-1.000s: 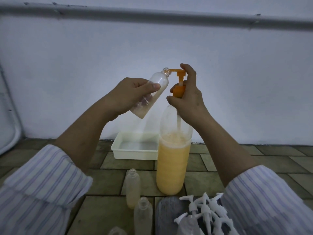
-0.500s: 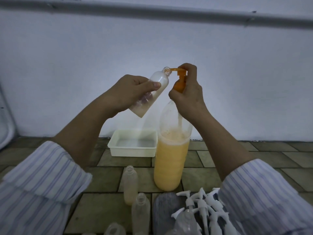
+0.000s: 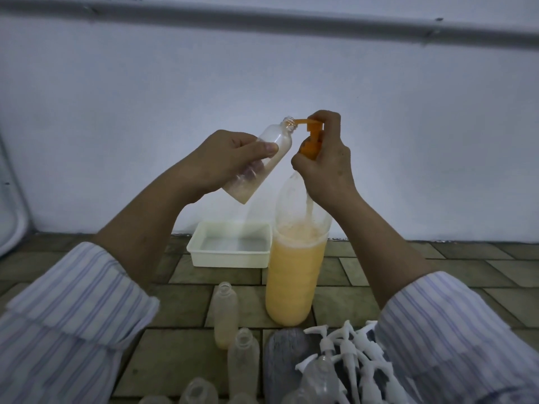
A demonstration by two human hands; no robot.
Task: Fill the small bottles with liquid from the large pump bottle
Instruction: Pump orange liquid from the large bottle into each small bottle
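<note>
The left hand (image 3: 230, 161) grips a tilted small bottle (image 3: 259, 164) mid-body, neck at the spout; it looks light and squashy. The right hand (image 3: 323, 161) clasps the pump (image 3: 313, 138) on the heavy big bottle (image 3: 294, 275) standing on the floor.

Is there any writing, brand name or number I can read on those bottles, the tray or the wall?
None can be read.
Large clear pump bottle of orange liquid: no label shows.
Small clear plastic bottle tilted in the left hand: bare.
Orange pump head under the right hand: no markings visible.
White rectangular plastic tray, white pump tops, wall: plain.
</note>
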